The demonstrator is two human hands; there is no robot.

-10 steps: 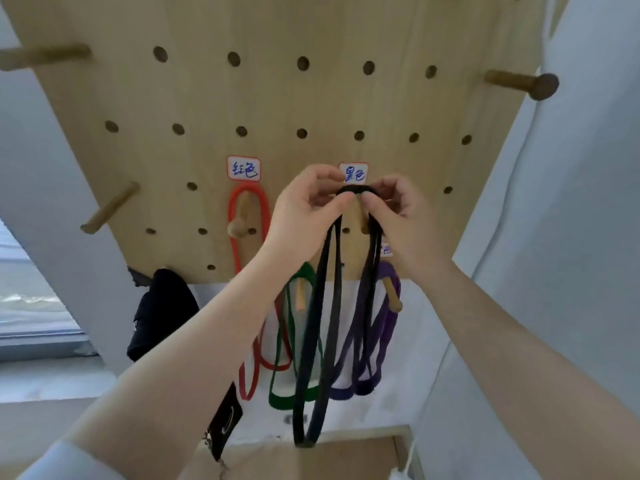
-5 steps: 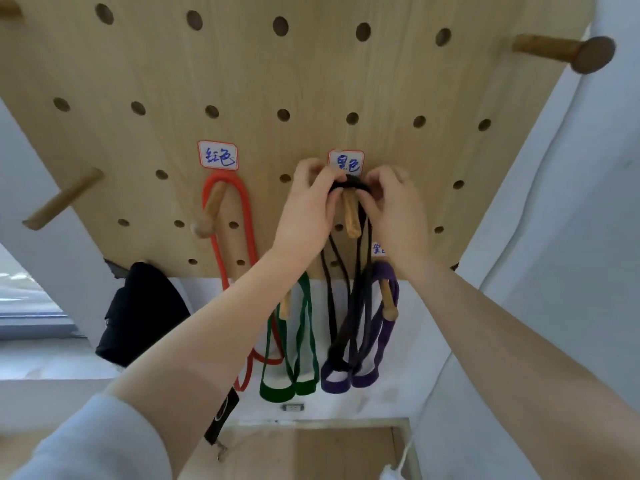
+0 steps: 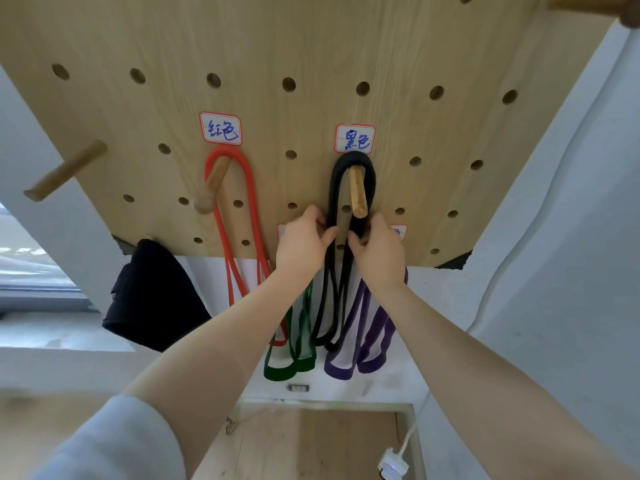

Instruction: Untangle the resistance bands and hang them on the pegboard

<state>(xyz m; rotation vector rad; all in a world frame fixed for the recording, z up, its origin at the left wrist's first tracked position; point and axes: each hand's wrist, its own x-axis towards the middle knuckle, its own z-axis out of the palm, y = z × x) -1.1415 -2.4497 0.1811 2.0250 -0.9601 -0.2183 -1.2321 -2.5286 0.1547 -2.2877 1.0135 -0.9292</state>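
Wooden pegboard on white wall; both hands pinching hung black band.

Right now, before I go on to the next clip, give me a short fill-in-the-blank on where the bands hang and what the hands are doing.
1. The black band is looped over the wooden peg under a label, right of the ____ band on its own peg.
2. Both the left hand and the right hand pinch the ____ band below its peg.
3. Lower down, the green band hangs left of the ____ band.

Missing words: red; black; purple
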